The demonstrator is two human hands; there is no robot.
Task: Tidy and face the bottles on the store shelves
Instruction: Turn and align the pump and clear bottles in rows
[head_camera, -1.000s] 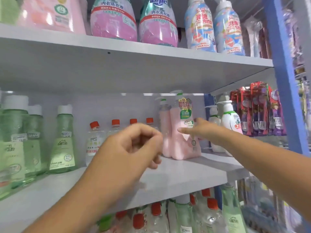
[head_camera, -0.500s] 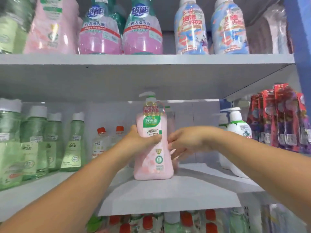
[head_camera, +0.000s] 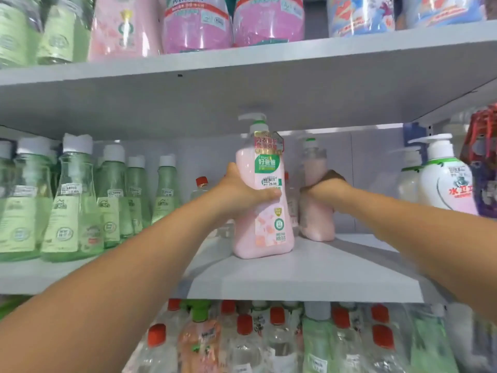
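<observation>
On my feed the left hand is wrapped round the waist of the front pink pump bottle, thumb across the label, and the bottle stands upright on the middle shelf with its label facing me. The right hand is curled about the second pink pump bottle, which stands just behind and to the right of the first, close against it.

Near pump bottle: pale pink, green and white label, petal pattern
Far pump bottle: pale pink
Left bottles: clear green, white caps
Right bottle: white, red lettering
Shelf: grey-white
</observation>
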